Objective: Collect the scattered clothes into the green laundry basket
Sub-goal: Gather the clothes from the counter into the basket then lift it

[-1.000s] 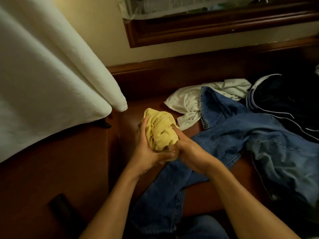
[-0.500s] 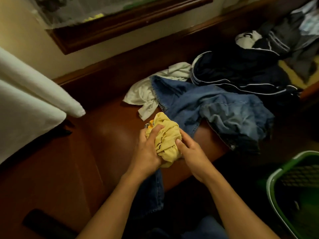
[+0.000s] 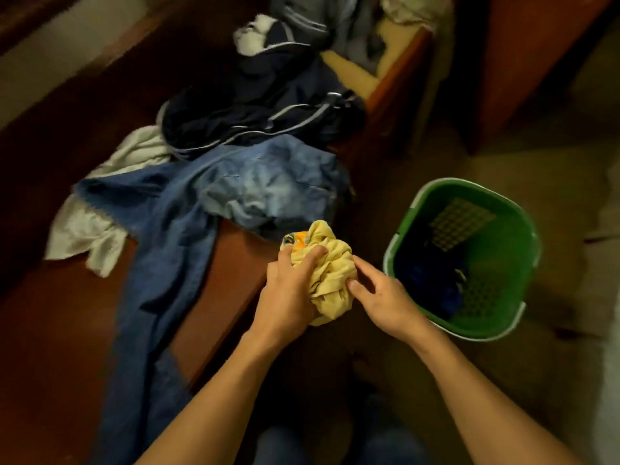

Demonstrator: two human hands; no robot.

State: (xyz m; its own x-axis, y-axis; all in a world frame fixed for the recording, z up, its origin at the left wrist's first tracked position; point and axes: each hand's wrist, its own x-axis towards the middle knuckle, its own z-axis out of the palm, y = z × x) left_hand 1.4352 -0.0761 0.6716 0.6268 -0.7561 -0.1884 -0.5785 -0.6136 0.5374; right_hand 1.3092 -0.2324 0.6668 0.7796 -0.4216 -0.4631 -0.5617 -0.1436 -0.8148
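Note:
A bunched yellow garment (image 3: 330,273) is held between both hands just left of the green laundry basket (image 3: 496,325). My left hand (image 3: 288,293) grips it from the left with fingers curled over the top. My right hand (image 3: 379,298) touches its right side with loosely bent fingers. The basket stands on the floor and holds some dark blue cloth at its bottom. On the wooden bench lie blue jeans (image 3: 188,229), a white garment (image 3: 90,229) and a dark navy jacket with white stripes (image 3: 255,109).
The wooden bench (image 3: 231,276) runs from lower left to upper right, its edge beside my hands. More clothes (image 3: 352,31) are heaped at its far end. A wooden cabinet side (image 3: 523,62) stands at upper right. Bare floor (image 3: 553,380) surrounds the basket.
The view has swung right and the basket has come fully into sight. Both hands have carried the yellow garment off the bench toward the basket; the right hand's hold has loosened.

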